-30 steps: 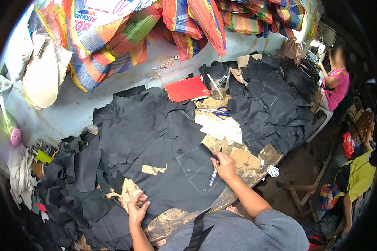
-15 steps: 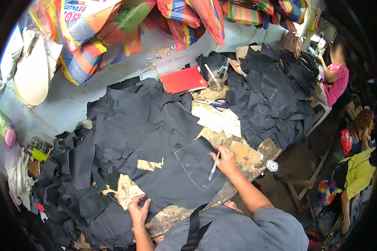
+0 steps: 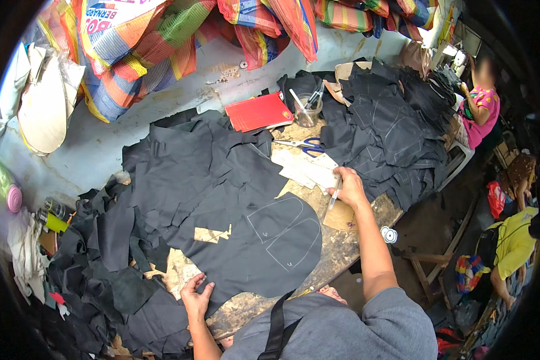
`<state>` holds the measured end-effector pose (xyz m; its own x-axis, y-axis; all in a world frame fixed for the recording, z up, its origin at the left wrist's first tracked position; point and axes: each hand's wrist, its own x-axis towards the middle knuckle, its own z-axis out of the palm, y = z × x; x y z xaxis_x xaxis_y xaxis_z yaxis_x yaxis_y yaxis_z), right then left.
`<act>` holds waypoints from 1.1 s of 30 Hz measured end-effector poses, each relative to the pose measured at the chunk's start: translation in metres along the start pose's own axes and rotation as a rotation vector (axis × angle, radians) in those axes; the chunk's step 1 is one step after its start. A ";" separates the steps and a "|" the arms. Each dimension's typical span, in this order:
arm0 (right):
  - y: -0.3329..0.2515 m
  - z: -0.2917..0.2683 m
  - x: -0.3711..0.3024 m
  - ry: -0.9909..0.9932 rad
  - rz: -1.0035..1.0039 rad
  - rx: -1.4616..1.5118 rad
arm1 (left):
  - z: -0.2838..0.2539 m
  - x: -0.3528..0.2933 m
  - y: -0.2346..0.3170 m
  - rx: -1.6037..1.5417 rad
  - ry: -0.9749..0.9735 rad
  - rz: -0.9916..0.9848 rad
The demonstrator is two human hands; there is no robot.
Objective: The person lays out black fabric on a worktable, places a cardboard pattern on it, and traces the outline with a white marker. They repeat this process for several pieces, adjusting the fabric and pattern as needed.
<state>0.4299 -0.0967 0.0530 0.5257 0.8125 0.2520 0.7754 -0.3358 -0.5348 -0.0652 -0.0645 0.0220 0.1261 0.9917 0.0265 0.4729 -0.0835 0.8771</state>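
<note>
- My left hand (image 3: pixel 196 295), near left: at the black sheet's (image 3: pixel 240 255) edge; can't tell if pinching.
- Sheet spread across the worn table (image 3: pixel 339 249), two white outlines on its right. Looks like marking-out.
- My right hand (image 3: pixel 347 187): clamped on pen (image 3: pixel 333 201), by pale cards (image 3: pixel 306 170). Next move likely calls for freeing fingers.
- Farther: scissors (image 3: pixel 304 144), red notebook (image 3: pixel 258 113).
- Far: bluish wall (image 3: pixel 186 90), striped bags (image 3: pixel 183 30).

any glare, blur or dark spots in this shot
Head view: dark curved fisheye border; head view: upper left edge glares, floor at right dim; head view: left hand and right hand fairly sharp, pink-clad co-worker has a blurred head.
</note>
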 end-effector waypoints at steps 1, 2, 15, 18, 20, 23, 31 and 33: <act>-0.003 -0.003 0.000 0.018 -0.023 0.012 | 0.000 0.000 0.000 -0.002 0.004 0.002; -0.008 -0.008 0.001 0.025 -0.027 0.012 | 0.000 0.000 0.000 -0.002 -0.004 0.001; -0.049 -0.155 -0.012 1.080 -0.284 1.141 | -0.013 0.007 0.003 0.093 -0.181 0.024; -0.074 -0.147 -0.025 1.092 -0.447 0.993 | -0.011 -0.002 0.003 -0.016 -0.175 -0.010; -0.101 -0.111 -0.033 0.898 -0.556 0.832 | -0.010 -0.005 0.008 -0.027 -0.211 -0.085; -0.134 -0.025 -0.058 0.369 -0.300 1.274 | -0.011 -0.013 0.020 -0.042 -0.204 -0.070; -0.106 0.108 -0.113 -0.001 0.030 1.245 | -0.016 -0.035 0.029 0.076 -0.102 -0.029; -0.105 0.117 -0.098 0.002 -0.003 1.199 | -0.008 -0.032 0.028 0.067 0.023 0.057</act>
<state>0.2560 -0.0851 -0.0104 0.5258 0.8113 0.2556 -0.0426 0.3253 -0.9447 -0.0632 -0.0981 0.0498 0.1353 0.9870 0.0872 0.5231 -0.1459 0.8397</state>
